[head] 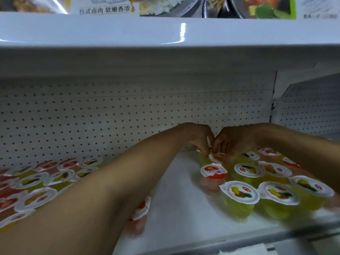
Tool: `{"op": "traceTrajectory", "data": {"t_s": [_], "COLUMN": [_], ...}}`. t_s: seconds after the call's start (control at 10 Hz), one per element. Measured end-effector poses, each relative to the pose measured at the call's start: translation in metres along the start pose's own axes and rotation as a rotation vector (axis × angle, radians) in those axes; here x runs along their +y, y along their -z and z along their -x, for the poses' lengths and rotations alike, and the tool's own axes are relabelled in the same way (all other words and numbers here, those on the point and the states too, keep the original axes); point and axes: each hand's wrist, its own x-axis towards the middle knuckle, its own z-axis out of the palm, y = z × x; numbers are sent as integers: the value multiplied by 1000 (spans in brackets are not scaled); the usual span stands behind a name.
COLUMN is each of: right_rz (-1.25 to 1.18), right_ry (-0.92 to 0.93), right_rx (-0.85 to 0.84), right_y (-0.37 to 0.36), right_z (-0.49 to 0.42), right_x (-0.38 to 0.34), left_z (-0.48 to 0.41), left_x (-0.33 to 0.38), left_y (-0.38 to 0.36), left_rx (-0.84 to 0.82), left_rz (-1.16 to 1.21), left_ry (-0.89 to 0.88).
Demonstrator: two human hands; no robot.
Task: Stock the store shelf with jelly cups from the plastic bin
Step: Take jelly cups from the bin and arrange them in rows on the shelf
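The jelly cup (pixel 216 158) at the centre of the work is a small round tub of clear plastic, sealed with a flat white foil lid printed with orange fruit, and it stands far back on the glossy white shelf (pixel 174 190), near the foot of the perforated back panel (pixel 92 116), whose matte sheet is dotted with even rows of small holes. The left hand (pixel 199 139) comes down on the cup from the left and pinches the lid's rim with bent fingertips; the right hand (pixel 232 144) meets it from the right, fingers curled down round the cup's far side, so both hands grasp this 1 cup, though blur softens the contact. Both wrists are arched high with knuckles up, and the 2 bare forearms stretch deep over the shelf, the left crossing from the lower left. Just in front stands a red strawberry cup (pixel 214 172), and to its right yellow pineapple cups (pixel 240 194) form loose rows. A dense cluster of cups (pixel 36 181) fills the left side. Another red cup (pixel 139 212) sits partly under the left forearm. An upper shelf (pixel 165 34) above carries printed food packs (pixel 104 4).
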Motion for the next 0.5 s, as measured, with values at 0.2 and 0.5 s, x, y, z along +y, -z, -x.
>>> {"op": "traceTrajectory", "data": {"t_s": [0.2, 0.5], "right_rz": [-99, -313], "right_ry": [90, 246], "right_rx": [76, 84], "right_y": [-5, -15], "right_z": [-18, -63], "right_x": [-4, -82], "left_z": [41, 75], "left_x": [-50, -244], "left_y": [15, 22], "left_rx": [-72, -92], "left_rz": [-55, -80], "left_ry": [85, 335]}}
